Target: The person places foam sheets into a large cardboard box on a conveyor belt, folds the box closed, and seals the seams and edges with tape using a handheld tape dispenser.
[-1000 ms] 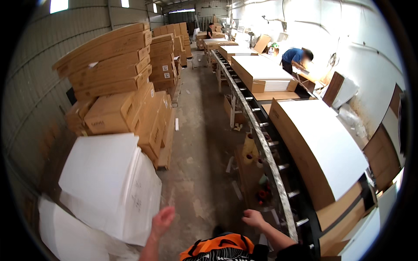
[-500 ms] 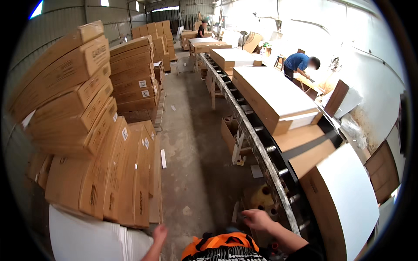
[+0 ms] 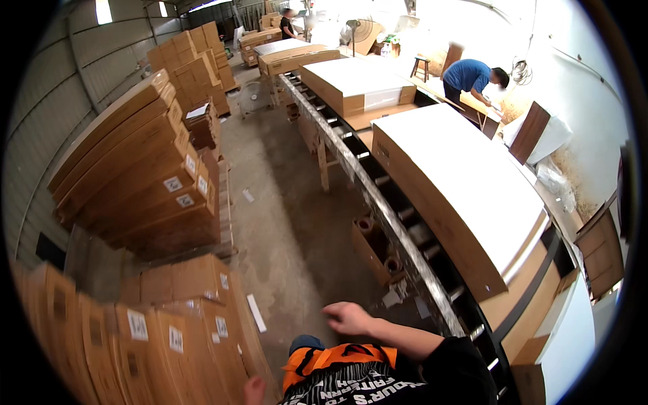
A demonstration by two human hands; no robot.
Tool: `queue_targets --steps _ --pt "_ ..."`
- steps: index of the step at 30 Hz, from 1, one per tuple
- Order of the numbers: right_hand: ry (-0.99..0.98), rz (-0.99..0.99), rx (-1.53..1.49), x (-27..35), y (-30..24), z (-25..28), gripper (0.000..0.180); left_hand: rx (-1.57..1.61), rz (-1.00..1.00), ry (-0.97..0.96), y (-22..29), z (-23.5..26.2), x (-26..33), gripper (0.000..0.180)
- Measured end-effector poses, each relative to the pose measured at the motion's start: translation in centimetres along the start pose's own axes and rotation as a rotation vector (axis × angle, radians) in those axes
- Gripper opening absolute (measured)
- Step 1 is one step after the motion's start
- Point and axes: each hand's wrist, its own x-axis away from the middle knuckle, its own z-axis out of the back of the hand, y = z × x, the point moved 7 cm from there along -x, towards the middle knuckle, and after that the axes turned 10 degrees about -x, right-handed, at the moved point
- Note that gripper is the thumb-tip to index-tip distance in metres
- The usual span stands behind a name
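Note:
My right hand (image 3: 347, 318) hangs in front of my body over the floor, left of the roller conveyor (image 3: 378, 177). Its fingers are curled in and nothing shows in them. Low in the picture is my left hand (image 3: 254, 390), blurred and partly cut off, its fingers not readable. It is nearest to the upright brown cartons (image 3: 177, 334) at my left. On the conveyor lies a long carton with a white top panel (image 3: 459, 182), beyond my right hand's reach. Another opened carton (image 3: 570, 331) with white panels is close on my right.
Tall carton stacks (image 3: 135, 169) line the left side on pallets. A white strip (image 3: 256, 313) lies on the aisle floor (image 3: 270, 223). Under the conveyor is a box with rolls (image 3: 374, 250). A floor fan (image 3: 254, 96) stands farther up. A person in blue (image 3: 469, 77) bends over a bench at right.
The view has moved forward along the aisle and turned. My right hand has swung up and left across my body; my left hand has dropped lower. The person in blue remains bent over.

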Motion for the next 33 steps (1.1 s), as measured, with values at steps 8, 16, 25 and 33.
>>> queue_targets --steps 8,16,25,33 --pt "0.099 0.073 -0.02 -29.8 8.3 9.3 0.038 -0.21 -0.002 0.122 12.7 -0.2 -25.7 0.014" --pt "1.319 -0.499 -0.255 -44.6 24.8 41.1 0.041 -0.447 -0.872 -0.021 69.5 -6.7 -62.2 0.035" --pt "1.531 -1.556 0.079 -41.6 48.5 60.5 0.054 -0.684 -1.359 -0.32 90.7 -19.2 -83.2 0.037" --pt "1.846 -1.485 0.063 -42.5 44.2 53.3 0.043 -0.731 -1.746 -0.518 109.8 -33.1 -96.5 0.065"
